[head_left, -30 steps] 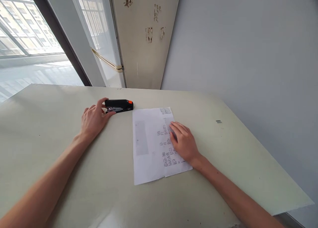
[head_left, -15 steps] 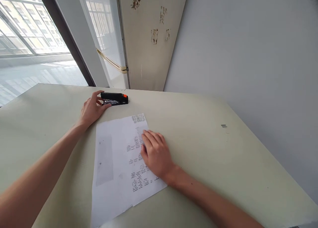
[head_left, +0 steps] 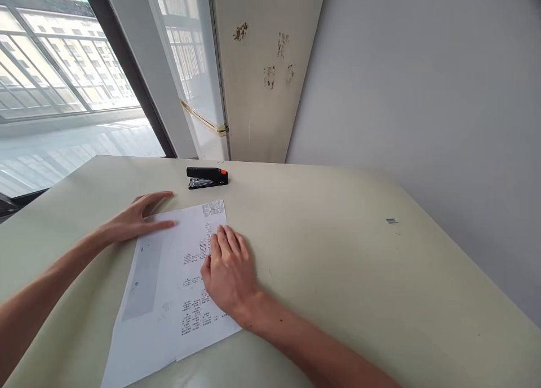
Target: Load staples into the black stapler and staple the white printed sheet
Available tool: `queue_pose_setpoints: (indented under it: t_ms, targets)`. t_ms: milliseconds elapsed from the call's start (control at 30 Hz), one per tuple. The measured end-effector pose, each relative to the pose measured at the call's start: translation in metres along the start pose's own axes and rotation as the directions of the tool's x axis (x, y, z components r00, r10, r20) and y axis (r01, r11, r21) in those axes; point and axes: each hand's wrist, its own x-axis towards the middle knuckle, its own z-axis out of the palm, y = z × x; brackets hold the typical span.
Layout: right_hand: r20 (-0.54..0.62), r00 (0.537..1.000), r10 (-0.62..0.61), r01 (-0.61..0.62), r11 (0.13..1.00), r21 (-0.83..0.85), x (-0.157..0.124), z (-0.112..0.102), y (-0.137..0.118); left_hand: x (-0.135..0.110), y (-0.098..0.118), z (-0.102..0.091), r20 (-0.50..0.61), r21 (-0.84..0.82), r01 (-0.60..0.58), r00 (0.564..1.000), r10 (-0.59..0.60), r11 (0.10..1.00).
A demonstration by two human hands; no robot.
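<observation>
Printed paper sheets (head_left: 169,298) lie flat on the table, slightly fanned apart at their near edge. My right hand (head_left: 229,269) rests palm down on their right side, fingers extended and covering part of the print. At the far left corner of the paper is my left hand (head_left: 139,216), thumb and fingers spread with nothing between them; its thumb lies over the paper's top edge. Beyond the sheets stands a black stapler (head_left: 207,177) with an orange patch at its right end, apart from both hands.
The pale table (head_left: 321,252) carries a small grey strip (head_left: 391,221) on its right side. Behind the table stand a refrigerator (head_left: 257,111) with worn patches and a gold handle (head_left: 203,119), a grey wall (head_left: 414,95), and a window (head_left: 63,61) at left.
My left hand has let go of the stapler and come down to the paper's corner. The paper has shifted left and turned a little, with my right hand on it. The view has moved slightly.
</observation>
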Motion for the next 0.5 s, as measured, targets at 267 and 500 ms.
queue_pose_setpoints:
  t_ms: [267, 500]
  targets:
    - [0.045, 0.992, -0.120, 0.098, 0.935, 0.341, -0.006, -0.020, 0.031, -0.012, 0.008, 0.027, -0.276, 0.122, 0.172, 0.952, -0.133, 0.978]
    - [0.064, 0.998, -0.011, -0.030, 0.795, 0.606, -0.029, -0.076, 0.115, 0.008, 0.013, 0.040, -0.250, 0.137, 0.073, 0.968, -0.037, 0.988]
